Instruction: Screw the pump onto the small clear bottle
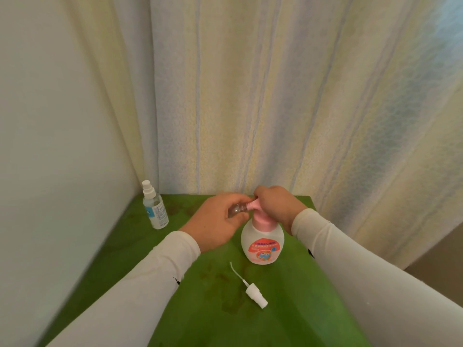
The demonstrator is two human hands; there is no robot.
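I am reaching both arms forward over the green table (288,319), white sleeves running in from the bottom corners, wrists bent inward so that my hands are meeting above the pump bottle (261,242). My left hand (216,222) is lying knuckles up, its fingers curling around a small clear bottle (235,211) that I am holding on its side, mouth pointing at the pink nozzle (254,204). My right hand (275,205) is arching over the pink pump head, fingers curled down round it and pressing on its top.

Most of the small clear bottle is lying hidden under my left fingers, and only a glassy patch is showing; I cannot tell whether its mouth is touching the nozzle tip. My right palm is covering the back of the pump head, and the picture is soft with blur there.

The pump bottle is standing upright near the middle of the table, its red label facing me. A loose white sprayer top (255,294) with its thin tube is lying just in front of it, apart from both hands. A spray bottle (155,209) is standing at the far left corner, beside the wall and the curtain (275,96).
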